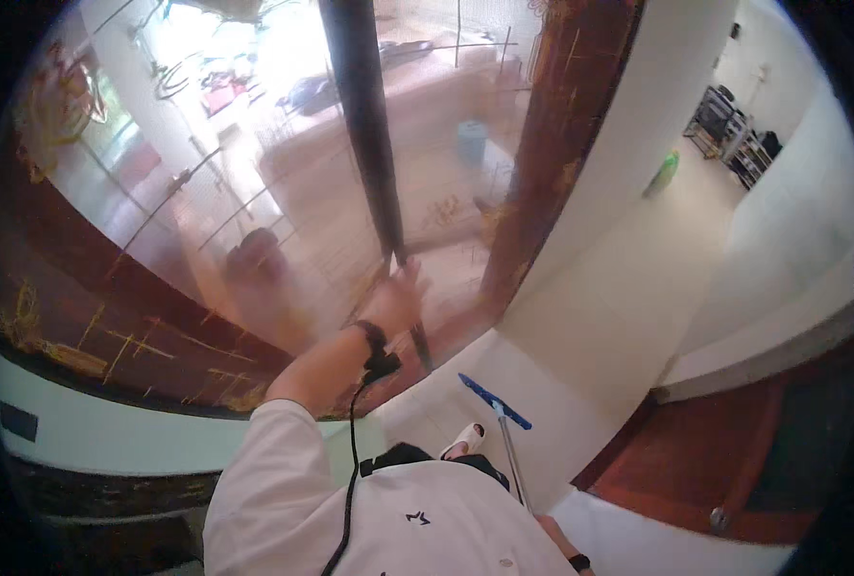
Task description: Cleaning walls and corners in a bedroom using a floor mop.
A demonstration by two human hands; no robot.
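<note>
My left hand [405, 296] reaches up to a sheer brown-bordered curtain [456, 125], beside the dark strip [364, 125] down its middle. Its fingers look stretched apart, blurred by motion, with nothing visible in them. The left wrist wears a black band with a cable running from it. Low at the right of my body, my right hand [552, 536] is at the upper end of a floor squeegee's pole [511, 451]; its fingers are mostly hidden. The squeegee's blue head [494, 400] is at the far end of the pole, over the pale floor.
Through the curtain a bright room shows, with a light-blue container [472, 141]. On the right a passage leads to a rack [729, 134] and a green object [664, 175]. A red-brown door [676, 456] stands at lower right. My foot in a white sandal [467, 442] is near the squeegee.
</note>
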